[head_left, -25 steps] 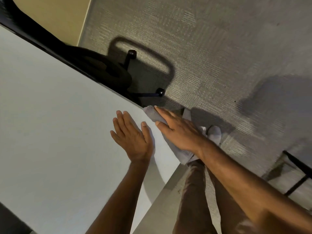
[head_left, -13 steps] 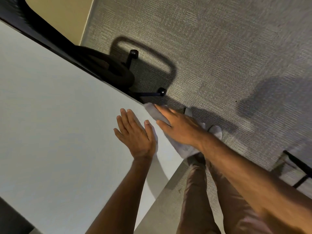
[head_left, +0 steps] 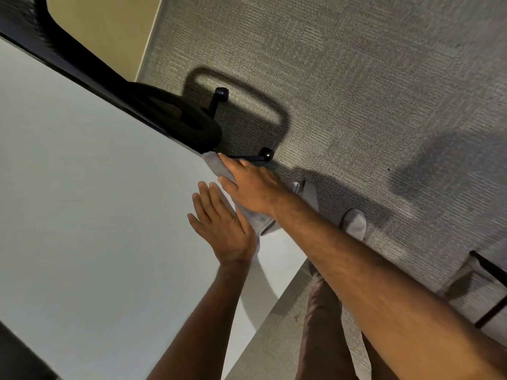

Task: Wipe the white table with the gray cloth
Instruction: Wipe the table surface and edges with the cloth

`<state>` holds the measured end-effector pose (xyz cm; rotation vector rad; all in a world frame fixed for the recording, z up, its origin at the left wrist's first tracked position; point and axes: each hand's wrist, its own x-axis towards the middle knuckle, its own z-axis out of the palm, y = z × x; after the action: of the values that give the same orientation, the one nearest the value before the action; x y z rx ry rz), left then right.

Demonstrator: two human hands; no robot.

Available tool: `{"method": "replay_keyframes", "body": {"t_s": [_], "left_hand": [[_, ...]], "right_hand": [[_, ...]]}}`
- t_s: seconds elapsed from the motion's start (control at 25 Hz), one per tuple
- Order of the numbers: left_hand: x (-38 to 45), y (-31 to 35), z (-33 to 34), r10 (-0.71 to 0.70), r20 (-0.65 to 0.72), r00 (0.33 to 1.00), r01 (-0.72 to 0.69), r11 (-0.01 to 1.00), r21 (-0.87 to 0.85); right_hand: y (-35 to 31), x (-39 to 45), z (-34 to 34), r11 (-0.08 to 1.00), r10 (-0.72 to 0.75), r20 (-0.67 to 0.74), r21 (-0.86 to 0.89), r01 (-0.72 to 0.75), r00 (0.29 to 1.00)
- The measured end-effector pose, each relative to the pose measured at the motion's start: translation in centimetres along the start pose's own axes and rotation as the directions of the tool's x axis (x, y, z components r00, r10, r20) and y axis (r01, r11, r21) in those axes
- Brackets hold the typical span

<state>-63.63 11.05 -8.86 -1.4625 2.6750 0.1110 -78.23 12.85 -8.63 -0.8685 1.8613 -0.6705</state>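
The white table (head_left: 90, 215) fills the left half of the head view, its right corner near the middle. A gray cloth (head_left: 258, 220) lies along the table's far right edge. My right hand (head_left: 252, 187) presses flat on top of it, fingers pointing up-left toward the edge; cloth shows beyond the fingertips (head_left: 212, 160) and under the wrist. My left hand (head_left: 222, 226) rests flat on the tabletop just left of the cloth, fingers spread, holding nothing, its thumb side touching the cloth.
A black office chair (head_left: 175, 119) with castors stands right behind the table's far edge on gray carpet (head_left: 356, 78). My legs and socked feet (head_left: 354, 223) are to the right of the table corner. A black metal frame (head_left: 491, 292) stands at the right.
My right hand has slid the cloth a little farther along the table edge toward the chair. My left hand stays flat on the table beside it.
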Motion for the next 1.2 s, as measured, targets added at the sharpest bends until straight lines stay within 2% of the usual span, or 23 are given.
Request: {"method": "replay_keyframes", "body": {"t_s": [0.16,0.32,0.4,0.6,0.76,0.88,1.08,1.2], "left_hand": [[0.1,0.2,-0.3,-0.009,0.009,1.0,0.009,0.999,-0.033],[0.1,0.1,-0.1,-0.024,-0.001,1.0,0.024,0.999,-0.048],[0.1,0.1,0.0,-0.025,-0.014,1.0,0.024,0.998,-0.053],[-0.1,0.0,0.3,-0.021,-0.004,1.0,0.02,0.998,-0.062],[0.0,-0.4,0.7,0.006,0.001,1.0,-0.006,0.999,-0.035],[0.2,-0.7,0.7,0.03,-0.029,0.999,-0.031,0.998,-0.054],[0.2,0.0,0.1,0.006,0.003,1.0,-0.006,1.0,0.004],[0.3,0.1,-0.3,-0.029,0.04,0.999,0.029,1.0,0.006]], "right_hand": [[2.5,-4.2,0.1,0.999,0.0,-0.048,0.035,0.001,0.999],[7.4,-13.0,0.9,0.999,0.027,-0.133,-0.036,-0.032,0.991],[8.2,-14.8,1.3,0.999,0.042,-0.155,-0.028,-0.047,0.987],[4.4,-7.7,0.8,0.996,0.014,-0.122,-0.082,-0.024,0.992],[-1.3,1.1,0.4,0.999,-0.028,-0.067,-0.046,0.025,0.997],[-3.3,4.1,0.0,0.999,-0.046,-0.017,-0.004,0.046,0.999],[-0.2,-0.3,-0.4,0.999,-0.034,-0.051,0.004,0.035,0.998],[3.1,-7.2,0.3,0.999,0.008,-0.16,-0.046,-0.016,0.987]]}}
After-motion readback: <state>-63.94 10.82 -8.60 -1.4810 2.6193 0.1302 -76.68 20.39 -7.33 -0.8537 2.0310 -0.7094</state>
